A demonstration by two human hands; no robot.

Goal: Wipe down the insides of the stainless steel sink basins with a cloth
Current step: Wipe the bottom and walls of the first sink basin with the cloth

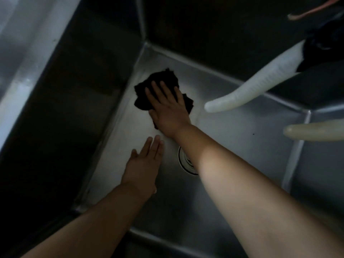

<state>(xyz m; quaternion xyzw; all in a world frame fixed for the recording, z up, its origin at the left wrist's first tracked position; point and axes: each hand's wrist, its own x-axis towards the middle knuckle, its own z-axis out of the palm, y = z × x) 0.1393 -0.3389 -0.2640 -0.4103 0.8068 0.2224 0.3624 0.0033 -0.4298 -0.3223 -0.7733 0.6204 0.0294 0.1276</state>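
the right hand [167, 107] lies flat on a dark cloth [156, 90], fingers straight and spread, pressing it against the floor of the sink [242, 112] near the far left corner. a flat palm puts even weight over the whole cloth, which suits scrubbing a broad steel surface better than a pinch would. the left hand [143, 164] rests open on the bare basin floor nearer the person, fingers together and holding nothing; it looks like a brace for leaning deep into the basin. the drain [183, 161] sits partly hidden under the right forearm. two pale hoses [260, 84] hang in from the right, well apart from the cloth. the walls and the right part of the floor likely remain to be wiped.
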